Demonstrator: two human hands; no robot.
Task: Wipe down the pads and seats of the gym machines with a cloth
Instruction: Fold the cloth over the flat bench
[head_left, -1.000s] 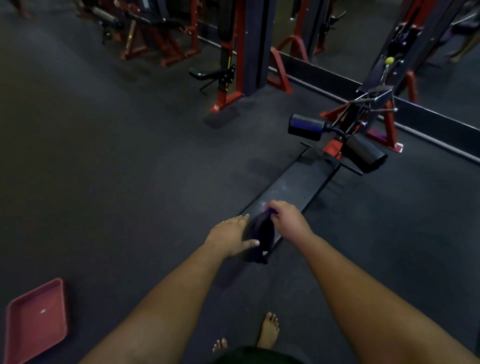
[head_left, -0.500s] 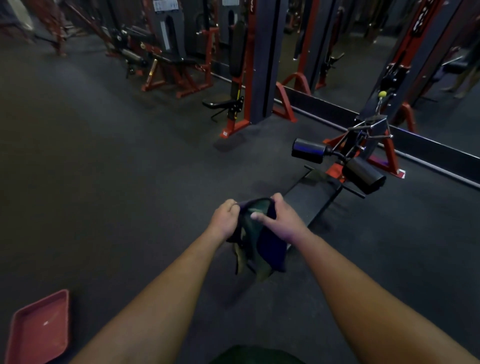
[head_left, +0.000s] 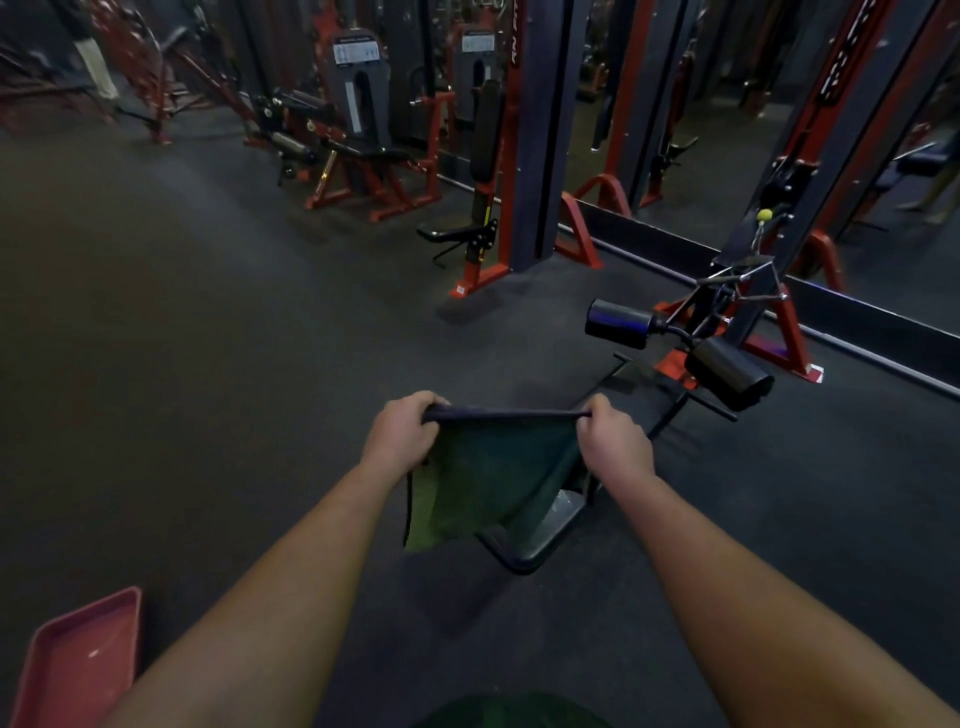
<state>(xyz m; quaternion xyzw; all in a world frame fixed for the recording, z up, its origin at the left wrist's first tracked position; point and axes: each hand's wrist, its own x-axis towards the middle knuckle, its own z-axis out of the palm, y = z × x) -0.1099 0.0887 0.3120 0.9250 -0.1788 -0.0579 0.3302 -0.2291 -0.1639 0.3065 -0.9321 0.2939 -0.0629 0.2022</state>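
A dark green cloth (head_left: 483, 478) hangs spread out in front of me, its top edge pulled taut. My left hand (head_left: 402, 436) grips the cloth's left top corner and my right hand (head_left: 615, 447) grips the right top corner. Behind and below the cloth lies the low black bench pad (head_left: 631, 384) of a floor machine, mostly hidden by the cloth. Two black roller pads (head_left: 618, 323) (head_left: 730, 373) stick out at the bench's far end.
A red tray (head_left: 78, 665) lies on the dark rubber floor at lower left. Red and black machines stand along the back, one with an upright pad (head_left: 485, 130) and a small seat (head_left: 447, 234). A mirror wall (head_left: 727, 130) runs behind the bench machine.
The cloth was bunched on the bench pad between my hands. I lifted it and pulled my hands apart, so it now hangs spread open. My view has tilted up.
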